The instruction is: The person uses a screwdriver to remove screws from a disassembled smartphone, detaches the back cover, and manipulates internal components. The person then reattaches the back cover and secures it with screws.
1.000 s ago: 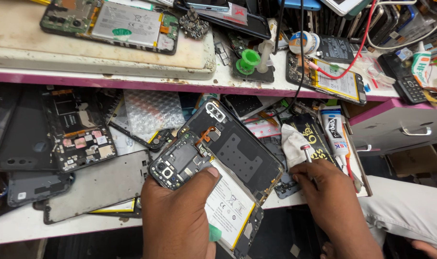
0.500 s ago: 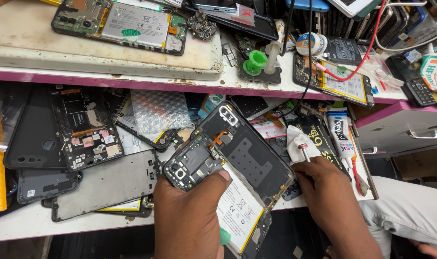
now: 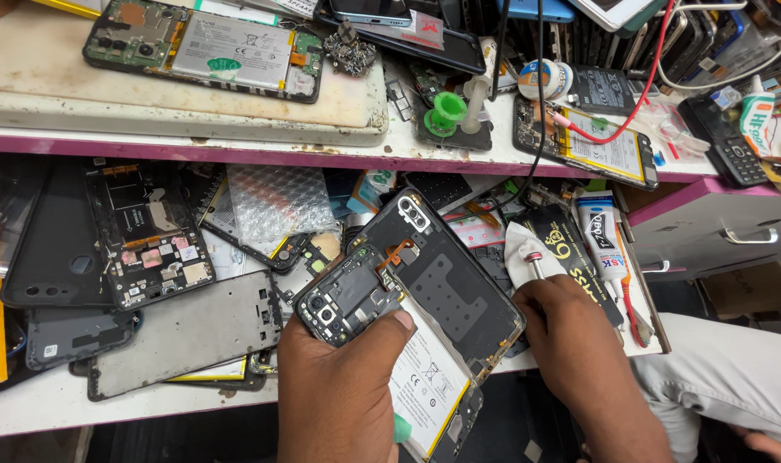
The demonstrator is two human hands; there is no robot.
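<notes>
Down at the bottom centre of the frame, the left hand (image 3: 343, 390) has an opened-up phone (image 3: 382, 343) clamped between thumb and fingers, back cover off, thumb pressing near the camera board with the white battery (image 3: 429, 386) showing below it. A loose black back cover (image 3: 450, 287) leans against the phone just to the right.

The right hand (image 3: 570, 339) is lower right, fingers curled together around a small metal-tipped tool (image 3: 534, 264), though I can't quite tell how firm that pinch is since the fingertips are tucked under. A white cloth (image 3: 519, 244) sits right behind the tool.

If I were doing this, I'd keep the phone braced flat in the palm and bring the tool in low so it doesn't skate onto the battery.

Clutter is the real problem. Mid left there's a bare phone frame (image 3: 146, 231), a grey back panel (image 3: 189, 334) and bubble wrap (image 3: 274, 201), all crowding the lower shelf. A glue tube (image 3: 603, 240) lies just right of the tool. On the upper shelf: another opened phone (image 3: 206, 51) upper left, a green cap (image 3: 448, 110) centre, and a red wire (image 3: 639, 81) running to a battery (image 3: 600, 141) upper right. A black cable (image 3: 540, 103) dangles down toward the work area.
</notes>
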